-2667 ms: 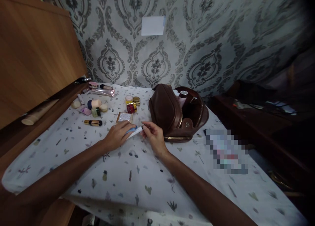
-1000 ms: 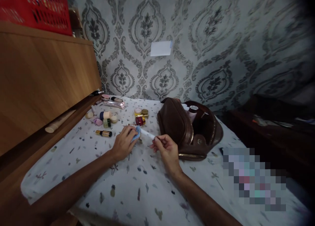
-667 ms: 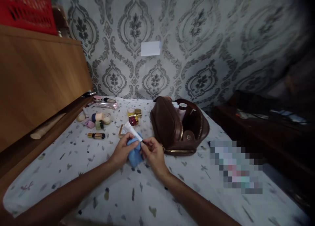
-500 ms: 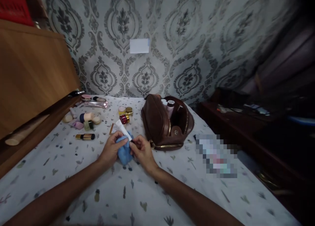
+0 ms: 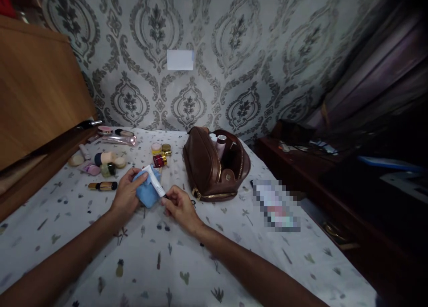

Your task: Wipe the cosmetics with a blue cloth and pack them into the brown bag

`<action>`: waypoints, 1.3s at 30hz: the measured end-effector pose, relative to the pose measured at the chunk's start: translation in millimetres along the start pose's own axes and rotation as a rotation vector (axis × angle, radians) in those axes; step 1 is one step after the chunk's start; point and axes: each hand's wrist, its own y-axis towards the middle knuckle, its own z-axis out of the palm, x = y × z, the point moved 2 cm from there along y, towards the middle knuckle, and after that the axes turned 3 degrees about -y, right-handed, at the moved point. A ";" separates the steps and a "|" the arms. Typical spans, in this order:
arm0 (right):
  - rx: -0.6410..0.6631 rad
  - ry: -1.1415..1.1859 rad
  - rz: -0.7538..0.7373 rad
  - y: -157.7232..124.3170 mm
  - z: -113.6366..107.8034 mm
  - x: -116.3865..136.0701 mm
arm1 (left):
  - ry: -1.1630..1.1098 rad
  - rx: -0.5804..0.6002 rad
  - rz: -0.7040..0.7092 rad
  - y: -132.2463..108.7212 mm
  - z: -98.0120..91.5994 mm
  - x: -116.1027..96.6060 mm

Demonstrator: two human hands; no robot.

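My left hand [image 5: 126, 192] is closed on a light blue cloth [image 5: 147, 198], its thumb lying over the cloth near the top of a slim white tube [image 5: 155, 182]. The tube slants across the cloth with its dark cap end down to the right. At that lower end, my right hand [image 5: 181, 209] pinches the tube between thumb and fingertips. Just beyond the hands sits a red jar with a gold lid [image 5: 159, 160]. An open brown toiletry bag [image 5: 201, 162] stands to the right, with a pinkish bottle [image 5: 220, 145] upright inside.
Left on the patterned cloth cover lie a black and gold cosmetic tube [image 5: 102, 186], a green jar [image 5: 108, 169] and several other cosmetics. A pixelated flat object [image 5: 277, 205] lies at the right. A wooden cabinet [image 5: 43, 84] borders the left, a dark red ledge [image 5: 301, 169] the right.
The view has turned slightly right. The right hand has shifted toward the tube's cap end, and the tube now slants with more of its printed side showing over the blue cloth.
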 end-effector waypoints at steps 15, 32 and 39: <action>-0.052 -0.017 -0.049 4.3 -4.4 1.5 | -0.057 0.222 -0.171 -17.2 4.9 18.9; -0.174 -0.543 -0.247 -7.5 -7.1 10.5 | -0.017 0.128 -0.183 -10.9 1.8 15.5; -0.120 -0.129 -0.034 -0.8 -3.1 3.4 | -0.064 0.090 -0.162 0.4 -4.3 9.0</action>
